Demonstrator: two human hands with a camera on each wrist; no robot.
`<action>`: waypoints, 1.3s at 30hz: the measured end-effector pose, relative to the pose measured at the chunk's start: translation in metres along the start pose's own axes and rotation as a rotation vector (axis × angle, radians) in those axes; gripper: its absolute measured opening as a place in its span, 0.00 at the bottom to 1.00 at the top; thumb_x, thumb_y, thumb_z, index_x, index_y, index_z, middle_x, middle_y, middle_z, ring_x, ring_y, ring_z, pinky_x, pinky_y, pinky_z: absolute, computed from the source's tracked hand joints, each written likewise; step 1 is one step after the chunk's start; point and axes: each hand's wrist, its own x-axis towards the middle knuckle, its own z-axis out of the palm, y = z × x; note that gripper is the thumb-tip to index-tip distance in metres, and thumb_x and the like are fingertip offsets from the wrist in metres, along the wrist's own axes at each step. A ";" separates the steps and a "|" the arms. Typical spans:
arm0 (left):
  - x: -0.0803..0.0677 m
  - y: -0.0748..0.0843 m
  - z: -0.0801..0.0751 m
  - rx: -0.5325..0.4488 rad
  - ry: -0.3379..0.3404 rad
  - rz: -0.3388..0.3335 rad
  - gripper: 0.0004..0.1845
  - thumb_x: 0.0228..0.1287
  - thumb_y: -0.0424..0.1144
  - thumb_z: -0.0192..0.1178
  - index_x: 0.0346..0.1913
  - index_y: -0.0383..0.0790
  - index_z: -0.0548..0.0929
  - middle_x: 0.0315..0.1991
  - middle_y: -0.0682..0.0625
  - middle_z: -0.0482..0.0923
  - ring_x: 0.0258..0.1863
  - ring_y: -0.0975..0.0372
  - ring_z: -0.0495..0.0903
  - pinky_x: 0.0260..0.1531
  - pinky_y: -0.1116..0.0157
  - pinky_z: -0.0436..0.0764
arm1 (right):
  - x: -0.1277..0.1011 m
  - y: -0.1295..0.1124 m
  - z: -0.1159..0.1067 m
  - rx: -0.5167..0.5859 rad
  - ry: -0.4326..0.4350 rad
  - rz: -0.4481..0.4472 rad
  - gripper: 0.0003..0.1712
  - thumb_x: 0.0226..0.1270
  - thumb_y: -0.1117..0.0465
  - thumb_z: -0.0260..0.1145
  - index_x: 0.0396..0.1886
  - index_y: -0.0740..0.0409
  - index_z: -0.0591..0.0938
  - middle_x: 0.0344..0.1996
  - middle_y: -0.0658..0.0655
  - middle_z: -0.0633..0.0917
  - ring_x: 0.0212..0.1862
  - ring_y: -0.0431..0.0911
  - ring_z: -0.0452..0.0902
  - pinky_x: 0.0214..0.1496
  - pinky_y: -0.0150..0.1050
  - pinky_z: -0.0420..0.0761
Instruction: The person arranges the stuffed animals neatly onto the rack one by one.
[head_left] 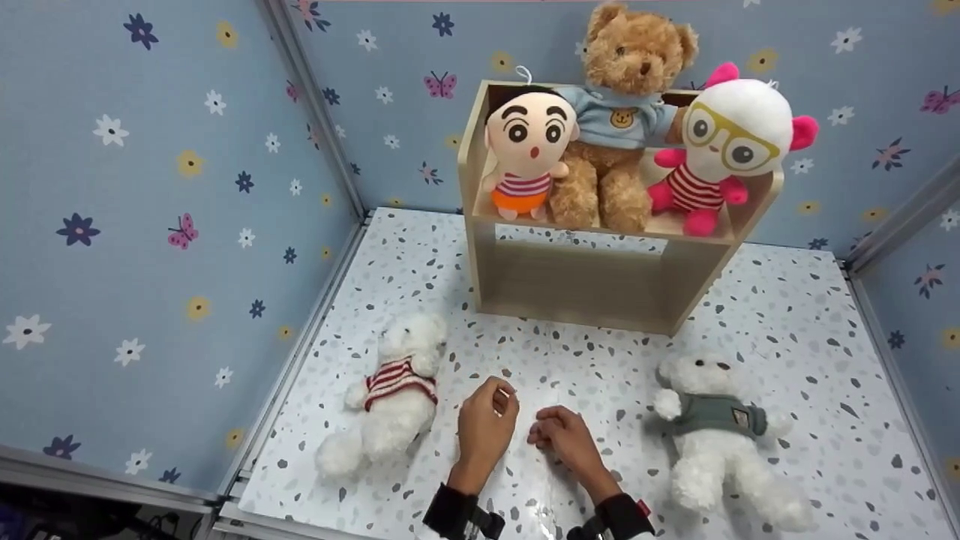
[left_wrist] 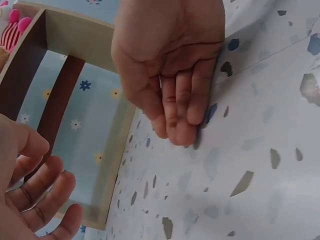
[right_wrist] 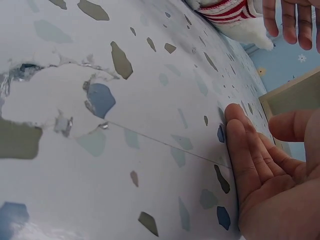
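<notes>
My left hand [head_left: 487, 424] is held over the speckled table with its fingers loosely curled and nothing between them. Close beside it, my right hand [head_left: 568, 442] has relaxed fingers and holds nothing; in the right wrist view its edge lies along the tabletop [right_wrist: 165, 200]. Left of my left hand lies a white plush bear [head_left: 397, 431] in a red-and-white striped top. On the right side, a second white plush bear [head_left: 720, 465] in a grey-green top lies on its back.
A small wooden shelf [head_left: 480, 262] stands at the back. Seated along its upper level are a black-haired boy doll [head_left: 529, 146], a brown teddy bear [head_left: 619, 112] in a blue top and a pink-and-white plush toy [head_left: 720, 142] with yellow glasses. Flowered panels [head_left: 180, 285] enclose the table.
</notes>
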 end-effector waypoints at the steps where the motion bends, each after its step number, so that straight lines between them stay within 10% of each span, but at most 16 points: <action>1: -0.003 -0.001 0.001 -0.012 0.006 -0.006 0.03 0.60 0.39 0.62 0.34 0.53 0.80 0.21 0.64 0.76 0.21 0.72 0.74 0.24 0.72 0.73 | -0.001 -0.002 0.001 -0.008 0.001 0.001 0.18 0.71 0.69 0.50 0.54 0.79 0.70 0.42 0.79 0.81 0.46 0.68 0.80 0.49 0.52 0.82; 16: -0.028 0.001 -0.015 -0.030 0.074 0.020 0.04 0.59 0.37 0.62 0.34 0.52 0.80 0.20 0.64 0.75 0.21 0.73 0.75 0.26 0.72 0.74 | 0.012 0.024 -0.002 -0.035 0.062 0.002 0.16 0.70 0.66 0.53 0.52 0.73 0.73 0.38 0.69 0.84 0.40 0.55 0.85 0.43 0.41 0.84; 29: -0.005 0.002 -0.047 0.011 0.220 0.080 0.03 0.58 0.38 0.63 0.35 0.49 0.81 0.21 0.62 0.75 0.23 0.71 0.76 0.26 0.66 0.77 | 0.010 0.021 -0.001 -0.023 0.038 0.022 0.17 0.71 0.65 0.53 0.53 0.73 0.72 0.40 0.69 0.84 0.41 0.56 0.84 0.44 0.42 0.84; 39: 0.017 -0.003 -0.091 0.037 0.384 0.004 0.03 0.57 0.36 0.64 0.34 0.47 0.82 0.25 0.59 0.78 0.26 0.69 0.77 0.28 0.66 0.75 | 0.011 0.018 0.004 -0.068 0.075 0.031 0.15 0.71 0.65 0.53 0.51 0.71 0.73 0.38 0.68 0.84 0.39 0.55 0.84 0.41 0.41 0.83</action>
